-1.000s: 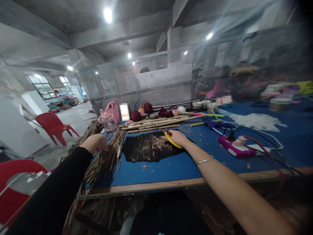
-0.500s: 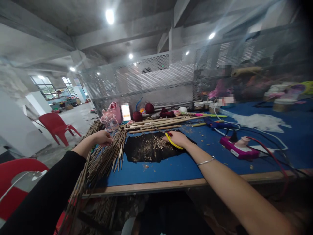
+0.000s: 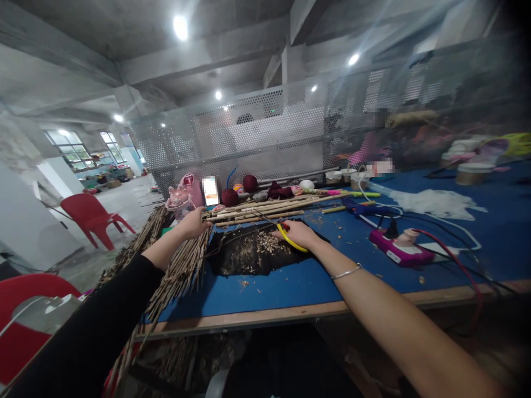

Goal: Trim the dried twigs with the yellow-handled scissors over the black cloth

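Observation:
My right hand (image 3: 299, 234) is closed around scissors (image 3: 293, 241) with yellow handles. Their blades point to the far left, over the upper edge of a black cloth (image 3: 226, 260). Pale wood chips (image 3: 265, 243) lie scattered on the cloth. My left hand (image 3: 193, 223) is above a bundle of thin brown twigs (image 3: 185, 271), its fingers pinched together. A thin twig (image 3: 234, 236) appears to run from it across the cloth's left part; its held end is hard to make out.
Light wooden sticks (image 3: 265, 209) and dark red yarn balls (image 3: 229, 197) lie behind the cloth. A pink container (image 3: 179, 203) stands behind my left hand. At right are a purple power strip (image 3: 400, 249) with cables and a blue glue gun (image 3: 365, 209). Red chairs (image 3: 89, 215) stand left.
My left hand has risen from the twig bundle and moved right, towards the light sticks. A thin twig now shows over the cloth. My right hand keeps its place with the scissors.

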`<control>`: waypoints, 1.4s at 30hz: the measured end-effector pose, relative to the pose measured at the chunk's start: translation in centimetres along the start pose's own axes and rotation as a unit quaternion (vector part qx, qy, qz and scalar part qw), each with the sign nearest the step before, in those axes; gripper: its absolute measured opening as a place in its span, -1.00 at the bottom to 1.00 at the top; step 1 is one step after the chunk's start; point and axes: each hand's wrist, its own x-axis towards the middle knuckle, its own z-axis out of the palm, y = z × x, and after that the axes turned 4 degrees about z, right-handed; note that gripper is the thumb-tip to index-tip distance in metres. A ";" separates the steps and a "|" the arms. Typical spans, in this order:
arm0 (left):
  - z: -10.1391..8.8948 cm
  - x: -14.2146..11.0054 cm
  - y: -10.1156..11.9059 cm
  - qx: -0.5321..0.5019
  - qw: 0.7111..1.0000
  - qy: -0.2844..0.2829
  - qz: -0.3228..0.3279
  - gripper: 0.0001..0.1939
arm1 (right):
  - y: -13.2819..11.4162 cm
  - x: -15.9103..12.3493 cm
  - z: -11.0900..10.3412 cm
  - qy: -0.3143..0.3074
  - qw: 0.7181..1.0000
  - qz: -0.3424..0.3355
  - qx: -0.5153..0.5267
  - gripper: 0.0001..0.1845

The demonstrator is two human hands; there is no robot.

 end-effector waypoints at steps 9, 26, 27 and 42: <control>1.8 -1.8 -0.1 0.273 0.927 -0.236 0.101 -0.72 | 0.0 0.2 0.1 0.012 1.000 -0.001 -0.001 -0.43; 3.5 -1.6 0.2 0.178 0.955 -0.209 0.111 -0.84 | 0.2 0.2 0.1 0.052 0.998 -0.002 0.027 -0.53; 3.0 -1.3 0.3 0.169 0.958 -0.204 0.113 -0.83 | 0.1 0.2 0.0 0.063 0.998 0.001 0.030 -0.53; 4.0 0.9 1.4 0.060 0.996 0.009 0.061 -0.75 | 0.1 0.2 -0.2 0.134 0.987 0.010 0.082 -0.54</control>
